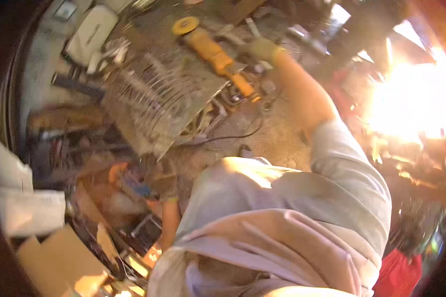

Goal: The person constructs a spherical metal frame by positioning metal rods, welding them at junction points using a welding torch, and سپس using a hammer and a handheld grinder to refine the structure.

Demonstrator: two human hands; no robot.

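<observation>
My right hand [261,50], in a yellowish glove, reaches far forward over the cluttered work surface. A pale, stick-like piece [252,27] shows just beyond it; blur hides whether the fingers grip it. To the left of that hand lies a yellow angle grinder [209,49] with a round yellow disc [185,25] at its far end. Lower left, my gloved left hand [162,183] is in shadow beside a blue and orange object [139,188], perhaps a tool. Its fingers are too dark and smeared to read.
A metal sheet or grate [156,94] with curved lines sits in the middle. A dark cable [233,136] curves past its near edge. Cardboard [62,262] and white boxes [29,210] stand at left. Strong glare [416,101] washes out the right; red cloth [399,274] lies lower right.
</observation>
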